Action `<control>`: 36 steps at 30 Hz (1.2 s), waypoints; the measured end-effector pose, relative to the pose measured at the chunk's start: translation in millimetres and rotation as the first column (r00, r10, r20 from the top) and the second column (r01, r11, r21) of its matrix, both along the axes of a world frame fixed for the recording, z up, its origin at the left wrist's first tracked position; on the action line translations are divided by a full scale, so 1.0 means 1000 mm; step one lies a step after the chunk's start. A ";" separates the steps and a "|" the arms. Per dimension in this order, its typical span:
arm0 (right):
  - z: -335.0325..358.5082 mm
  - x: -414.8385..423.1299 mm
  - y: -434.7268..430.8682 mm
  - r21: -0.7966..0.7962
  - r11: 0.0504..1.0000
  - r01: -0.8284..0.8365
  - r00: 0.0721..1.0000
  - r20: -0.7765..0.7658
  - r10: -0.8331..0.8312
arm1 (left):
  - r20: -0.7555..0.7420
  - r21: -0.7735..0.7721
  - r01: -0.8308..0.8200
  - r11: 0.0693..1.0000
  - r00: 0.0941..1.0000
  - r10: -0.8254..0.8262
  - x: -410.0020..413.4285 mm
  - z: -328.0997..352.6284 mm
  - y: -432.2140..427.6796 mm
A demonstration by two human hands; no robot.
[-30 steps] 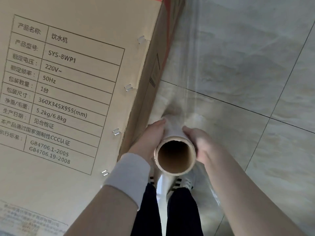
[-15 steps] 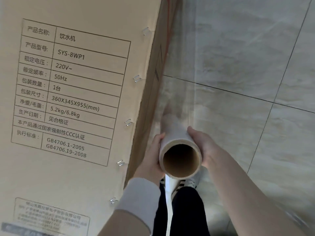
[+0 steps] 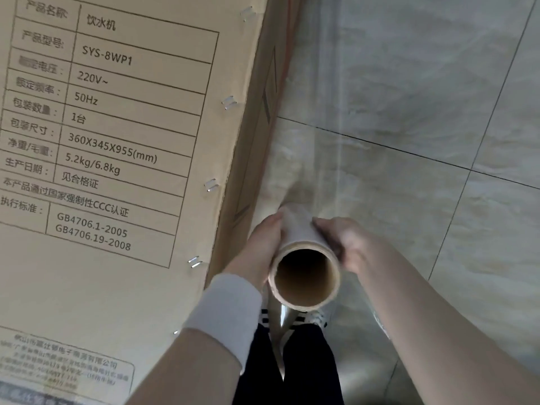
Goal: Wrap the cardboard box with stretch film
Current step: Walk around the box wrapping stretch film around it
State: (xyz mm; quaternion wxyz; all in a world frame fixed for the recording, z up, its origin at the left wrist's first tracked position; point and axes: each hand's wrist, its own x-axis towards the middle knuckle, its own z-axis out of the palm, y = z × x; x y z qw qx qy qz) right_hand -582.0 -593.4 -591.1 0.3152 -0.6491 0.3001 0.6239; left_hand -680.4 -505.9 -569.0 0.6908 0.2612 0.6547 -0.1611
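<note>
A tall cardboard box point(image 3: 122, 273) with a printed specification table and metal staples along its edge fills the left of the view. I hold a stretch film roll point(image 3: 301, 244) upright, its open cardboard core facing me, just right of the box's corner. My left hand point(image 3: 263, 244), with a white wristband, grips the roll's left side. My right hand point(image 3: 342, 241) grips its right side. A clear sheet of film point(image 3: 315, 112) stretches from the roll up along the box's right side.
Beige marbled floor tiles point(image 3: 438, 97) with dark grout lines lie to the right of the box. My dark trousers point(image 3: 292, 366) and striped shoes point(image 3: 309, 317) show below the roll.
The box has shifted in the view and looks closer. The roll stays in both hands beside the box's corner, with little change in grip.
</note>
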 end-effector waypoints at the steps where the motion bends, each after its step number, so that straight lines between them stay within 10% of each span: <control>1: 0.000 0.000 0.001 0.008 1.000 0.027 0.999 -0.020 -0.027 | 0.030 -0.047 0.084 0.995 0.996 -0.083 0.005 -0.002 0.005; 5: 0.008 -0.004 -0.008 -0.018 0.984 0.180 0.983 -0.038 -0.180 | 0.076 -0.197 0.167 0.966 0.985 -0.154 0.001 -0.004 0.002; 11: 0.037 -0.057 -0.038 -0.033 0.875 0.483 0.861 -0.164 -0.482 | -0.009 -0.251 -0.316 0.915 0.946 0.325 -0.054 0.014 -0.036; 17: 0.031 -0.070 -0.027 0.004 0.982 0.188 0.981 -0.054 -0.188 | -0.133 -0.256 -0.655 0.711 0.753 0.645 -0.083 0.029 -0.073; 21: 0.023 -0.064 -0.040 -0.008 1.000 0.003 1.000 0.002 -0.003 | -0.131 -0.189 -0.522 0.832 0.853 0.505 -0.078 0.023 -0.070; 28: 0.012 -0.077 -0.036 0.005 0.998 0.066 0.998 0.015 -0.066 | -0.012 -0.165 0.191 0.968 0.981 -0.196 -0.050 -0.001 -0.023; 36: 0.022 -0.114 -0.068 -0.073 0.879 0.471 0.862 -0.172 -0.477 | -0.027 -0.249 -0.121 0.961 0.993 0.118 -0.098 0.000 -0.050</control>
